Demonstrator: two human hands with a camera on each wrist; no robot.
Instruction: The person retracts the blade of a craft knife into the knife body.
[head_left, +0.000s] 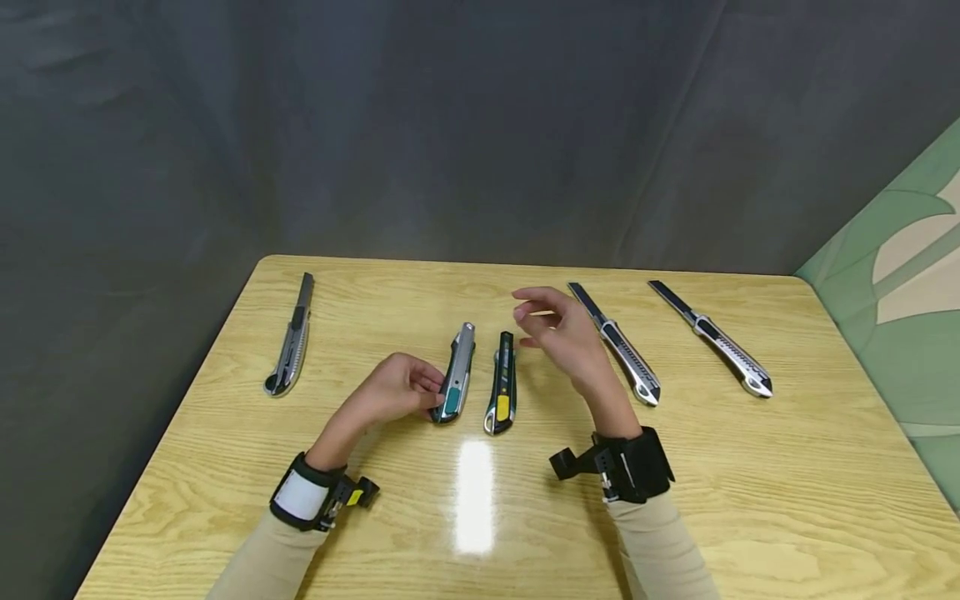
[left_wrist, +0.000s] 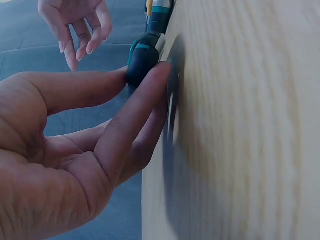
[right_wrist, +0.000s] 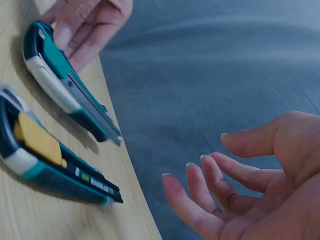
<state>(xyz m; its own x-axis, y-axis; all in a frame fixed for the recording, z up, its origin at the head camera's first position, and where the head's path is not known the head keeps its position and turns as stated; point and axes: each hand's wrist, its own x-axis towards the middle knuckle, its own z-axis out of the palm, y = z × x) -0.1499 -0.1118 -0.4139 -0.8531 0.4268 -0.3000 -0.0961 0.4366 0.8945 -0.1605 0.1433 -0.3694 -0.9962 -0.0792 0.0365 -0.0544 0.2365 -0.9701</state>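
My left hand [head_left: 397, 387] pinches the lower end of a silver and dark utility knife [head_left: 459, 373] with a teal slider. In the left wrist view the thumb and fingers [left_wrist: 137, 115] meet at its rounded butt, close to the wood; the right wrist view shows this knife slightly tilted. Just right of it lies a dark utility knife with a yellow slider [head_left: 503, 387], untouched. My right hand [head_left: 558, 329] hovers above the table, beyond and to the right of the yellow-slider knife. Its fingers are loosely bent, with nothing between them in the right wrist view.
A silver snap-off knife [head_left: 291, 337] lies at the table's left. Two more silver knives, one near my right forearm [head_left: 618, 350] and another farther right [head_left: 716, 342], lie slanted. The wooden table [head_left: 787, 475] meets a dark cloth [head_left: 465, 133] behind and a green patterned cloth [head_left: 900, 317] at right.
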